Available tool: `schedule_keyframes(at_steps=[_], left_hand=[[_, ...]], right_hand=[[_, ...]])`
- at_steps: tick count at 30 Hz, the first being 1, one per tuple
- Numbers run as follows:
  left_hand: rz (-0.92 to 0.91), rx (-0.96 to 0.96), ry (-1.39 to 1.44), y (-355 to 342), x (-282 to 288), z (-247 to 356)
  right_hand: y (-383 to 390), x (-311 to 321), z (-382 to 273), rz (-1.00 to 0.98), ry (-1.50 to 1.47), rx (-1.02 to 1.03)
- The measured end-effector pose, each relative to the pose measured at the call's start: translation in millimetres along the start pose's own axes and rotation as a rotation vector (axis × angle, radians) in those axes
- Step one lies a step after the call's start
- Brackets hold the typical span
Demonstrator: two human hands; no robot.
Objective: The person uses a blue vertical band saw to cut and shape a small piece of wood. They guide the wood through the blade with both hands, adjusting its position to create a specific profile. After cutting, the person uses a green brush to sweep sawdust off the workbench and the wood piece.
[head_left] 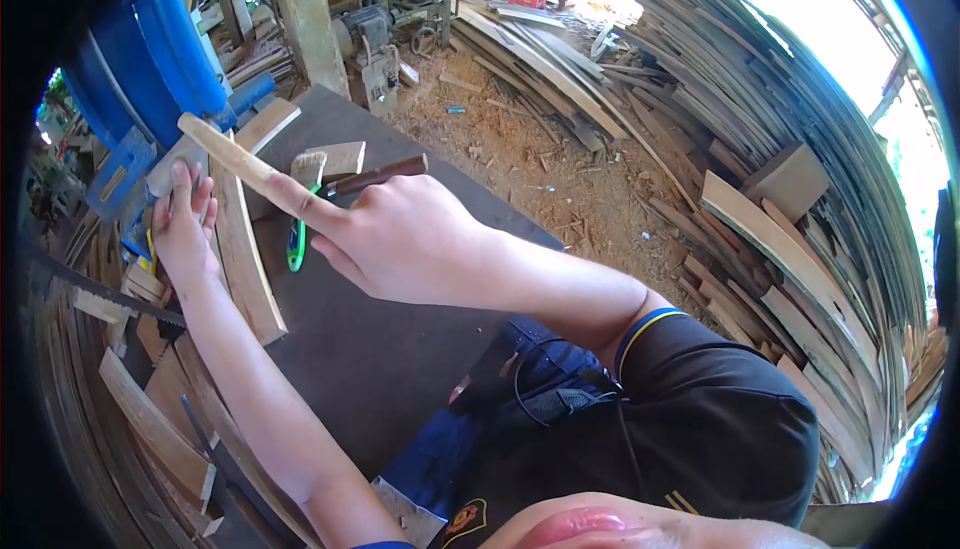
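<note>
My right hand (400, 239) is closed over the near end of a pale, rounded wooden stick (225, 154), its index finger stretched along the wood. The stick points up and left. Below its far end is my left hand (188, 219), fingers partly bent against a small greyish flat piece (172, 171); its exact kind is unclear. Behind my right hand a tool with a brown wooden handle (385, 173) is partly hidden. A green-handled cutter (297, 244) lies on the dark table (370, 349), near a small wood block (342, 158).
A long wooden strip (245, 249) lies along the table's left side. Blue plastic barrels (150, 49) stand beyond it. A handsaw blade (110, 291) and curved boards (155, 429) are at left. Stacked planks (770, 99) fill the right, beside a shavings-strewn floor (560, 179).
</note>
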State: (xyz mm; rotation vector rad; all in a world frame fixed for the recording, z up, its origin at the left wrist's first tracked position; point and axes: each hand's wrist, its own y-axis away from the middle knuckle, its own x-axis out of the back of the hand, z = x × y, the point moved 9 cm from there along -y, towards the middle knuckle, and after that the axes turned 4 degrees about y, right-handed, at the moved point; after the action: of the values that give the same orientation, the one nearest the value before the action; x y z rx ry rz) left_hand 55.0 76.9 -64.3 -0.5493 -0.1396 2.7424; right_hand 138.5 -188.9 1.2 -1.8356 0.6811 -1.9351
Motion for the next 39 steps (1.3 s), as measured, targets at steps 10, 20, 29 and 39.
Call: schedule_keyframes(at_steps=[10, 20, 29, 39], left_hand=[[-0.052, -0.005, 0.017, -4, -8, 0], [-0.03, -0.032, -0.001, 5, -6, 10], [-0.004, -0.053, -0.005, 0, 15, 10], [-0.024, -0.15, -0.019, 2, -5, 10]], right_hand=[[2, -4, 10, -0.028, -0.016, 0.001], [14, -5, 7, -0.202, -0.011, -0.066], [23, -10, 6, -0.154, -0.094, -0.062], [8, 36, -6, 0.039, -0.111, -0.008]])
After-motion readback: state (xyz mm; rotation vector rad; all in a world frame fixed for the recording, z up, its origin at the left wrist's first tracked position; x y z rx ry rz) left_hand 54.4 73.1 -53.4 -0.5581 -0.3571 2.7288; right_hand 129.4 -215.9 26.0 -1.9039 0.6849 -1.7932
